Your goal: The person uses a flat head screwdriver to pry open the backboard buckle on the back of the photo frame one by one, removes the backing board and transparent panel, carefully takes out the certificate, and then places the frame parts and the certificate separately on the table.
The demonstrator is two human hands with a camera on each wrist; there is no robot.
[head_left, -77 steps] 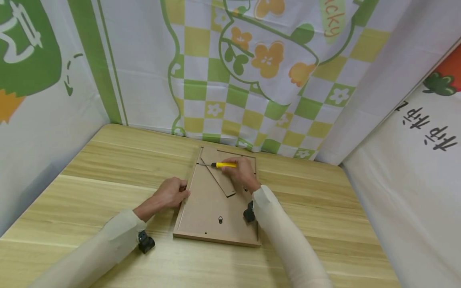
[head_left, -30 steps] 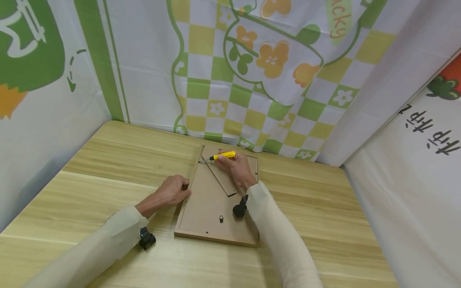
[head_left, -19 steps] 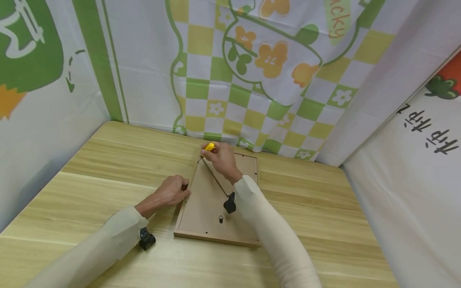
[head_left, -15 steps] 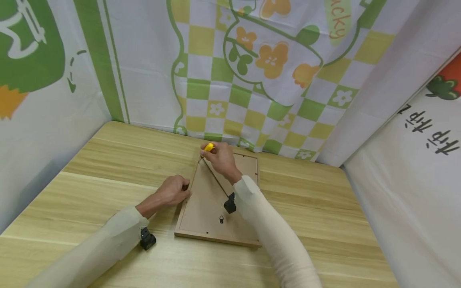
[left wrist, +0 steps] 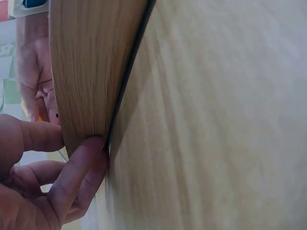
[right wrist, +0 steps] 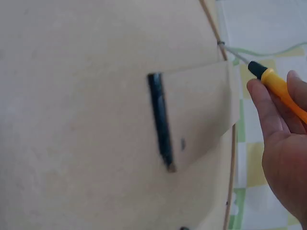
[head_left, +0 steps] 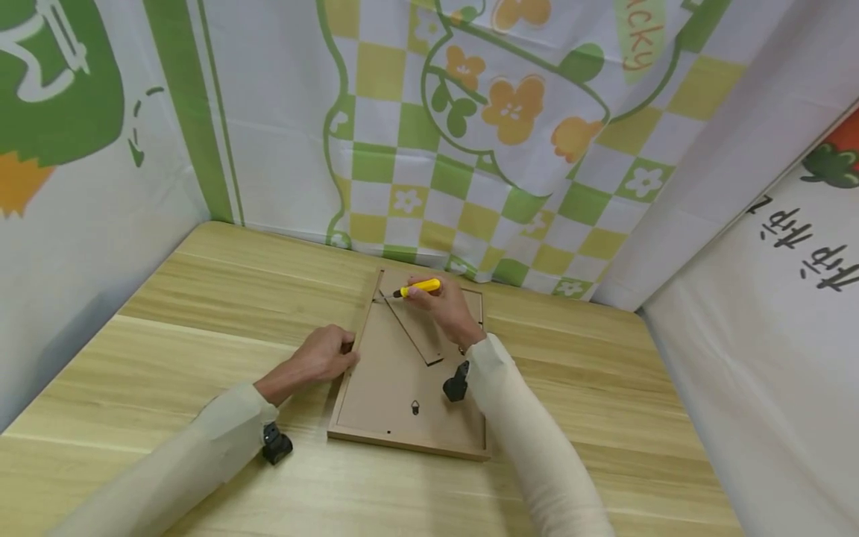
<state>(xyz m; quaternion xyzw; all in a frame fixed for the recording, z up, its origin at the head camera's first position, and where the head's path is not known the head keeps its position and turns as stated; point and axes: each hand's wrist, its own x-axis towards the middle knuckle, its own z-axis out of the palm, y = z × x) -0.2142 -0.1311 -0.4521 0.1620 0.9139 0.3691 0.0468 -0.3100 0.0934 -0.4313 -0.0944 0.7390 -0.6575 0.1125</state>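
Wooden table [head_left: 221, 313], tan frame [head_left: 382, 388], yellow-handled screwdriver [head_left: 423, 286]

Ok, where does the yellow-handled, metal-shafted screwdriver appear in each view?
Head: yellow-handled screwdriver near centre, in the right hand.
Left wrist: far left, a yellow-orange sliver, probably its handle.
Right wrist: upper right, handle and shaft visible.
Shared landmark: flat, rectangular brown wooden frame.
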